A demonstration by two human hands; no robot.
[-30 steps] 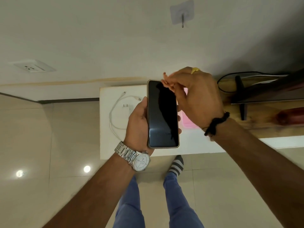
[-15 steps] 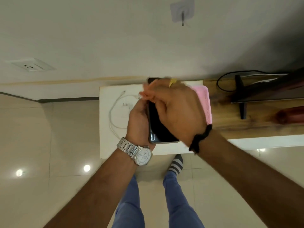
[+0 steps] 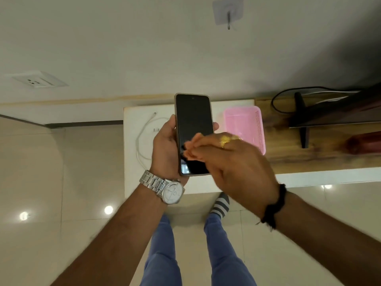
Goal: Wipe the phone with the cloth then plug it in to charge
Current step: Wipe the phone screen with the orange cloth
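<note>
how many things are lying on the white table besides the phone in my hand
2: a white charger with its cable on the left of the white table, and a pink tray on the right. The hands may hide more.

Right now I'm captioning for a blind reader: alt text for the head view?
A left hand holds a dark phone upright while the right hand's fingertips brush its lower screen. Behind, a white table holds a charger cable and pink tray.

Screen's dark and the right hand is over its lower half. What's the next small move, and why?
Probably sweep the right hand up the phone, held in the left hand: its fingers cover only the lower screen. No cloth is visible; the cable lies unplugged on the table.
</note>
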